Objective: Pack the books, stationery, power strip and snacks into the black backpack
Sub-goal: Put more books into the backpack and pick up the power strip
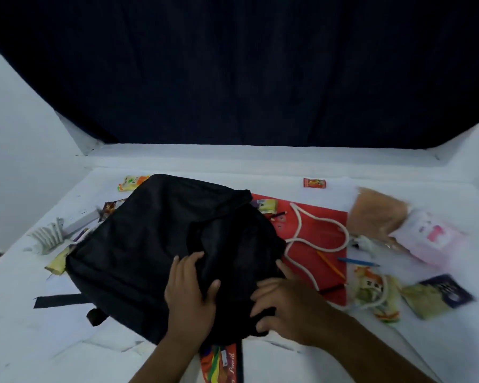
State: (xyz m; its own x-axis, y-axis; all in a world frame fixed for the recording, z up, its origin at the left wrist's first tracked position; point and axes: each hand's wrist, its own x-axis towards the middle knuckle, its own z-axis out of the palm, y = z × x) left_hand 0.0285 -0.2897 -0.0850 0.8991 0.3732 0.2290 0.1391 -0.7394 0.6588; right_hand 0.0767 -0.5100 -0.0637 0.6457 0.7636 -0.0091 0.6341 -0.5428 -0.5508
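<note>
The black backpack [161, 244] lies flat in the middle of the white table. My left hand [190, 294] rests on its near end with fingers spread and curled into the fabric. My right hand [285, 302] grips the fabric at the bag's near right edge. A white power strip [75, 225] with its coiled cord lies at the bag's left. A red book [318, 230] with a white rope [302, 236] on it lies to the right, with a pencil [331, 265] and a blue pen [357, 262]. A box of colour pencils [219, 366] pokes out under the bag's near edge.
Snack packets lie scattered: an orange one [133, 182] behind the bag, a red one [314, 183] far right, a yellow one [376, 297] near right. A pink and white pack [426, 239], a brown bag [376, 214] and a dark blue booklet [448, 291] sit at the right. A dark curtain hangs behind.
</note>
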